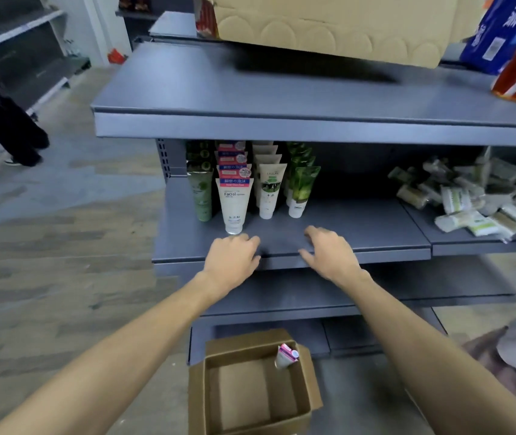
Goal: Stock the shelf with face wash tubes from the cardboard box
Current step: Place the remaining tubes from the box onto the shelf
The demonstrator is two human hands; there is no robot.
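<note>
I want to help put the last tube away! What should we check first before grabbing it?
1. Tube left to grab: ok, one tube leans in a corner of the cardboard box.
2. Left hand free: ok, holds nothing.
3. Right hand free: ok, holds nothing.
4. Room on the shelf: ok, bare space beside the tube rows.
5. Rows upright: ok, the front Facial tube stands on its cap.
6. More tubes under that one: cannot tell.

Four rows of tubes (pixel 252 183), two cardboard boxes (pixel 250 387), two hands (pixel 231 262).
</note>
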